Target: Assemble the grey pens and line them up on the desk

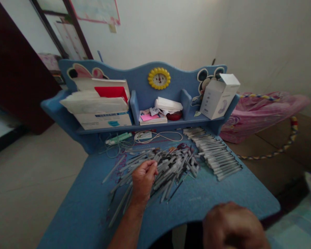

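A loose heap of grey, translucent pen barrels (168,169) and thin dark rods spreads across the middle of the blue desk. Over the left part of this heap is my left hand (143,178), thumb and fingertips pinched together; whatever is between them is too small to make out. Close to the camera, at the desk's front edge, my right hand (234,226) is curled closed and blurred, and its contents are hidden. To the right of the heap, pens (220,152) with dark ends lie side by side in a long, neat row.
Behind the pens stands a blue shelf (155,126) with a yellow flower-shaped clock (159,78), a box of papers (103,117) and a white carton (219,98). A white cable (163,135) lies below it. Pink plastic-wrapped goods (264,114) are at right.
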A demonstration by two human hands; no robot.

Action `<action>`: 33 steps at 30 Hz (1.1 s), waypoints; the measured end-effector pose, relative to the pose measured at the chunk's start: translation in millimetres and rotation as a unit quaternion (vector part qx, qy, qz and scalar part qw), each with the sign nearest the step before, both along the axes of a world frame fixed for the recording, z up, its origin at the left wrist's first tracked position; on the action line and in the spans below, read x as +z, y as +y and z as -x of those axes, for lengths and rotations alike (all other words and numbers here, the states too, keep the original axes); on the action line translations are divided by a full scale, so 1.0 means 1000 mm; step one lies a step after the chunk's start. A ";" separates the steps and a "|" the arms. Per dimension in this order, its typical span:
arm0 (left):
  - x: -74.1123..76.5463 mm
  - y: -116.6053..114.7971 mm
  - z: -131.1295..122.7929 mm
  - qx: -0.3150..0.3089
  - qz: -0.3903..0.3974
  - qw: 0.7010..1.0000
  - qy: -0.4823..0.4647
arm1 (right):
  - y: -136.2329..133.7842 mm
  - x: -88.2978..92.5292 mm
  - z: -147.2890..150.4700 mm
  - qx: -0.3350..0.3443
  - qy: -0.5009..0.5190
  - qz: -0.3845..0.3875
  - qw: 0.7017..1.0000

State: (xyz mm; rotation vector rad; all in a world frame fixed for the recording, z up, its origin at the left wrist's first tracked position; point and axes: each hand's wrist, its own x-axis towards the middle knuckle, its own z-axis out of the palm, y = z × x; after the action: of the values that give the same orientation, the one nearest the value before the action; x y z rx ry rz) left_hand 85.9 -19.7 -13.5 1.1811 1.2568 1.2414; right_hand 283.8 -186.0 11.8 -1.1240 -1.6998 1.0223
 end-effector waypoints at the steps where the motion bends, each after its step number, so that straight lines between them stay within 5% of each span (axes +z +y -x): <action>1: -0.001 0.000 0.000 -0.002 -0.003 1.000 0.020 | 0.013 0.008 0.010 -0.020 0.012 0.024 0.999; 4: -0.005 -0.001 -0.001 -0.008 -0.020 0.997 0.077 | 0.036 -0.001 0.031 -0.102 0.094 0.182 0.973; 8: -0.005 -0.004 -0.002 -0.018 -0.041 0.989 0.139 | 0.044 -0.048 0.039 -0.145 0.092 0.226 0.959; 11: -0.004 -0.005 -0.003 -0.036 -0.056 0.983 0.174 | 0.043 -0.066 0.038 -0.151 0.092 0.228 0.957; 21: 0.001 -0.012 -0.004 -0.151 -0.107 0.948 0.258 | 0.041 -0.067 0.032 -0.123 0.099 0.217 0.963; 33: -0.003 -0.013 -0.007 -0.160 -0.160 0.929 0.295 | 0.041 -0.072 0.034 -0.129 0.107 0.198 0.966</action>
State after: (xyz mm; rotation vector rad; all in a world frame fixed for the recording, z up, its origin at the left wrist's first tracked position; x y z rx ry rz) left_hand 92.5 -32.8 -16.2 2.0175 1.2297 0.8890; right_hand 249.6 -144.8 -60.3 -1.3882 -1.1698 1.2965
